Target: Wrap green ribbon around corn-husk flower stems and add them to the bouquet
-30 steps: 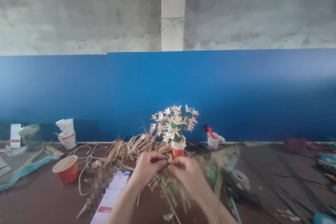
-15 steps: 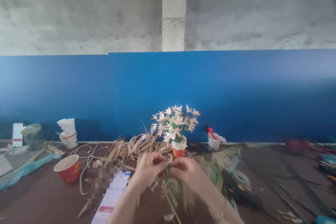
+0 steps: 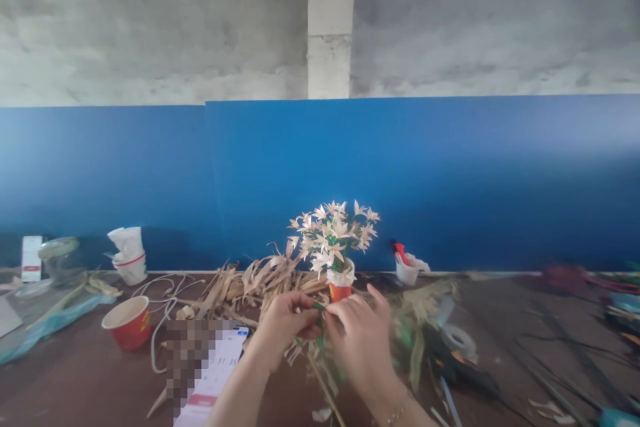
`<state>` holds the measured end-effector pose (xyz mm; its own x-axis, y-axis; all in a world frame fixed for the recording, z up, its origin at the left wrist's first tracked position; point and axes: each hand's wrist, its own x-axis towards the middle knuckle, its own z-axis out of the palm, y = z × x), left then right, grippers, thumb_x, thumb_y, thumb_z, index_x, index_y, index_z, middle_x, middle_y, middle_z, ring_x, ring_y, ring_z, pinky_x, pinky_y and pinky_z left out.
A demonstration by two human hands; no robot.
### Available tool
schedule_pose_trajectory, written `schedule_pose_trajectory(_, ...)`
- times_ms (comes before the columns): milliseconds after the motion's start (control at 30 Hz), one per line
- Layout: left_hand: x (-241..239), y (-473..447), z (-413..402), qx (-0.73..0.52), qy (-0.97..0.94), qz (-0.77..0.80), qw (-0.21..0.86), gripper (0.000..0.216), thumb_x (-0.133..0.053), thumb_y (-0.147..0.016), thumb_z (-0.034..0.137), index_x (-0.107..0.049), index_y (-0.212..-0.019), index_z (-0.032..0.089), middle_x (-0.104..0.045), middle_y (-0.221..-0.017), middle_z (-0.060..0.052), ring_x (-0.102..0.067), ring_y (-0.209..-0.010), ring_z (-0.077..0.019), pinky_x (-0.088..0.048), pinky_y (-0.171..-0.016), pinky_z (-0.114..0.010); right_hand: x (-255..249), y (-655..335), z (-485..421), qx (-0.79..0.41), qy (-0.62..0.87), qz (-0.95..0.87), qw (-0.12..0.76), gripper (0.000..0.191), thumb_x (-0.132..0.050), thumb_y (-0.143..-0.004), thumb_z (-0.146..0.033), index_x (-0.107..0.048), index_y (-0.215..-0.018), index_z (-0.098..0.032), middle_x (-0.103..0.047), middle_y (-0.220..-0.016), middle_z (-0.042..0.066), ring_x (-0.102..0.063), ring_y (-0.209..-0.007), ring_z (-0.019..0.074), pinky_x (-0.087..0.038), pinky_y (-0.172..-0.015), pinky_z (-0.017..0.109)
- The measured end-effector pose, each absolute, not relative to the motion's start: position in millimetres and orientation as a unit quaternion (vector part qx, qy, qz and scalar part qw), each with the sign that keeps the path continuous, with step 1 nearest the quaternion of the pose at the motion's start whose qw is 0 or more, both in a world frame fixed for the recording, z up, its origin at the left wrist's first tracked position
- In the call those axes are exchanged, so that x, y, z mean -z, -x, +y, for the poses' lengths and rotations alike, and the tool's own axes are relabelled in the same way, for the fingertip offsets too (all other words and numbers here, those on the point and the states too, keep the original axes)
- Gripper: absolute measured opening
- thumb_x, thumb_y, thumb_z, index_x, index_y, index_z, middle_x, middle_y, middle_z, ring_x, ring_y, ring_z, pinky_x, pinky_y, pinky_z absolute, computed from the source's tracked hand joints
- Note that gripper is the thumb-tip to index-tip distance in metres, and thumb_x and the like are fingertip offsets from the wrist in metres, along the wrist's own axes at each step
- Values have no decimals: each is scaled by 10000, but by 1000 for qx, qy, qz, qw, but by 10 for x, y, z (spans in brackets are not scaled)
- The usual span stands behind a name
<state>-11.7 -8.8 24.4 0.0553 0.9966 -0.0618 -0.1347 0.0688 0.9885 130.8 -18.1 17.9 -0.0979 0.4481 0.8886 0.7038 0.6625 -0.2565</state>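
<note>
While your two hands meet over the middle of the tabletop [image 3: 75, 373], close to its near edge, your left hand [image 3: 285, 321] is closed on the top of a thin stem [image 3: 327, 390], pinching it between thumb and fingers. Your right hand [image 3: 361, 341] comes to the same spot from the right. Its back faces the camera, so I cannot tell if it really clamps the green wrapping [image 3: 319, 307] or only touches it. From the pinch the stem's long axis runs down toward the near edge, leaning a little to the right, below both wrists. Just behind your fingers stands the red cup [image 3: 340, 291] with pale flowers [image 3: 333, 230], and dried husk strips [image 3: 245, 280] lie behind your left hand.
</note>
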Motion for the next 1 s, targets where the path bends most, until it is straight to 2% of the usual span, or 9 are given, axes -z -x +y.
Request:
schedule_pose_trajectory(133,-264,76,-118,-527,-414,411,618,321,-797,-494,303,-550,-626,146,-614,-517,32,-591,-457,-92,-463,-475,-189,-196,-1329,-186,113,400,-733,539,203,-484,-807,-137,-583,-649,-215,-600,-587,-40,-567,-639,127,-208,-992,414)
schedule_pose_trajectory(333,-282,107,-99,-516,-475,462,542,285,-769,-543,328,-657,-692,112,-648,-511,-7,-593,-466,-117,-492,-510,-238,-211,-1307,-210,102,389,-734,548,190,-483,-805,-123,-601,-687,-213,-624,-610,-34,-579,-629,125,-215,-992,426)
schedule_pose_trajectory(400,-288,129,-97,-516,-488,453,539,264,-761,-559,332,-667,-673,114,-651,-509,-10,-596,-477,-117,-491,-521,-236,-236,-1308,-221,64,400,-731,549,172,-498,-794,-134,-609,-689,-213,-641,-626,-29,-589,-633,134,-219,-987,445)
schedule_pose_trajectory(467,-299,152,-98,-516,-502,437,539,259,-765,-559,335,-670,-665,118,-655,-514,-11,-595,-480,-117,-487,-520,-233,-275,-1322,-228,-39,424,-726,540,132,-537,-766,-160,-623,-679,-211,-659,-648,-16,-599,-642,151,-272,-956,443)
schedule_pose_trajectory(567,-318,187,-104,-506,-514,422,548,284,-785,-529,346,-663,-650,120,-657,-504,-17,-589,-456,-121,-479,-501,-234,-331,-1359,-222,-332,447,-679,478,68,-592,-722,-215,-636,-676,-189,-664,-645,5,-600,-622,171,-423,-742,346)
schedule_pose_trajectory(633,-332,208,-113,-493,-519,408,566,296,-792,-525,350,-654,-650,120,-663,-506,-22,-591,-450,-123,-474,-489,-231,-343,-1384,-203,-519,413,-613,429,109,-616,-710,-255,-626,-647,-167,-643,-612,10,-574,-575,152,-414,-593,271)
schedule_pose_trajectory(700,-348,219,-129,-482,-524,391,583,291,-788,-544,351,-636,-640,122,-669,-518,-27,-593,-450,-121,-466,-478,-222,-326,-1402,-173,-642,352,-551,401,178,-639,-703,-289,-604,-593,-153,-606,-586,6,-533,-541,118,-380,-544,234)
schedule_pose_trajectory(833,-380,209,-168,-484,-532,364,592,289,-747,-621,361,-584,-625,122,-684,-541,-46,-589,-448,-105,-444,-470,-198,-251,-1407,-108,-760,244,-484,358,279,-684,-669,-361,-585,-522,-146,-538,-543,-1,-488,-534,96,-360,-530,212)
schedule_pose_trajectory(1000,-402,229,-183,-466,-564,378,568,285,-715,-656,373,-590,-645,118,-663,-517,-34,-572,-438,-97,-442,-465,-197,-190,-1405,-44,-731,241,-539,341,314,-637,-700,-408,-592,-543,-139,-551,-567,17,-508,-576,112,-388,-568,226)
